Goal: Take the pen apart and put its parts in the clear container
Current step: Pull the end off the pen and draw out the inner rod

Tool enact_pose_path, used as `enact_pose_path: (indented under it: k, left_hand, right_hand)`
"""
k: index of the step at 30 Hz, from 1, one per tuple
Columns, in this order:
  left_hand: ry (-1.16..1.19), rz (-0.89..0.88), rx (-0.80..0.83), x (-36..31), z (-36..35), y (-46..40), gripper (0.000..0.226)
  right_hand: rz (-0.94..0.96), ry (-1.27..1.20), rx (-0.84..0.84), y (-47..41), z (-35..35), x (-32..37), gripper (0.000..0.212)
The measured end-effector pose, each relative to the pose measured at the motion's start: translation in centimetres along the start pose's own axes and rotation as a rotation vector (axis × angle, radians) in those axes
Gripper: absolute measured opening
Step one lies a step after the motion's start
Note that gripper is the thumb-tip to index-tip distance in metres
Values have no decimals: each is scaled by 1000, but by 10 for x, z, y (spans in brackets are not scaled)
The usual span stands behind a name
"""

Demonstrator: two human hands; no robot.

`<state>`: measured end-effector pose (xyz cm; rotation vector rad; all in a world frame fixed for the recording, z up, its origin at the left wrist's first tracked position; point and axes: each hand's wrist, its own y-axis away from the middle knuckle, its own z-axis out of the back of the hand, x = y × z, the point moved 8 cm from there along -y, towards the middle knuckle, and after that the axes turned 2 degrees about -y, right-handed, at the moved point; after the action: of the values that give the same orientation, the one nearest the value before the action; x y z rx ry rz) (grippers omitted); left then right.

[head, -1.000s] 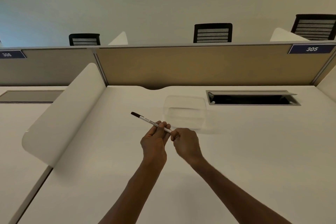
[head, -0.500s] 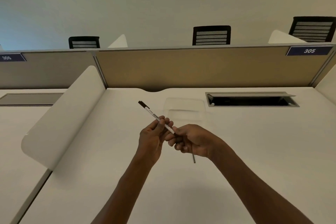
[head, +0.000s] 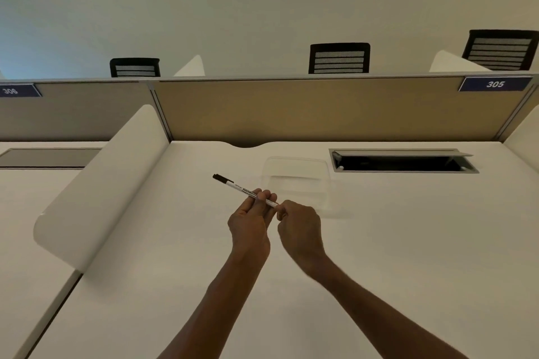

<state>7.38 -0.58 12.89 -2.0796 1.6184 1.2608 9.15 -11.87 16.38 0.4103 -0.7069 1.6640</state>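
A white pen (head: 236, 185) with a black cap at its far-left end is held above the white desk (head: 408, 242). My left hand (head: 252, 220) pinches the barrel near its middle. My right hand (head: 300, 226) closes its fingertips on the pen's near end, which is hidden under them. The pen slants up and to the left. The clear container (head: 296, 181) stands on the desk just beyond my hands, empty as far as I can see.
A curved white divider (head: 96, 192) rises on the left. A beige partition (head: 320, 111) closes the back of the desk. An open cable hatch (head: 404, 162) lies right of the container. Black chairs (head: 339, 58) show beyond the partition.
Half a second ago my right hand was turned palm-up with a thin rod sticking down from it; now it is turned over on the pen's end and the rod is out of sight.
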Motion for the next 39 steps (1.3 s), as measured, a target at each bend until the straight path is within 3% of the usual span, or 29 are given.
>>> enact_pose_path:
  k: [3, 5, 7, 11, 16, 19, 23, 25, 28, 32, 35, 37, 39]
  left_hand:
    - [25, 47, -21, 6, -3, 1, 12]
    - [26, 67, 17, 7, -5, 1, 15]
    - [13, 73, 72, 4, -6, -3, 18]
    - [-44, 60, 202, -4, -10, -8, 15]
    - [-77, 71, 280, -9, -21, -8, 16]
    - [-89, 50, 257, -10, -18, -9, 16]
    - [-118, -13, 131, -6, -11, -7, 15]
    - [-109, -23, 71, -2, -10, -4, 14]
    - [-36, 10, -16, 3, -9, -1, 12]
    - [1, 68, -54, 6, -10, -2, 11]
    - [-22, 65, 19, 1, -13, -6, 14]
    - [-32, 52, 74, -3, -14, -9, 14]
    - [-43, 45, 133, -7, -15, -12, 14]
  right_hand:
    - [228, 171, -170, 12, 6, 10, 19]
    - [238, 175, -144, 10, 6, 4, 18]
    - [104, -8, 69, -1, -1, -7, 24]
    - [-378, -854, 618, -7, -17, -24, 41]
    - [-609, -1193, 902, 5, -16, -21, 42]
    - [-678, -1190, 842, 9, -21, -21, 38]
    - [-599, -937, 512, 0, -23, -28, 38]
    - [-442, -678, 325, -6, -13, -27, 36]
    - [-22, -27, 4, -7, 5, -9, 23]
    - [297, 188, -231, 5, 10, 7, 19]
    - [282, 140, -172, -1, 10, 3, 18]
    - [62, -155, 107, -14, 1, -10, 26]
    - [-248, -621, 411, -16, -12, -20, 38]
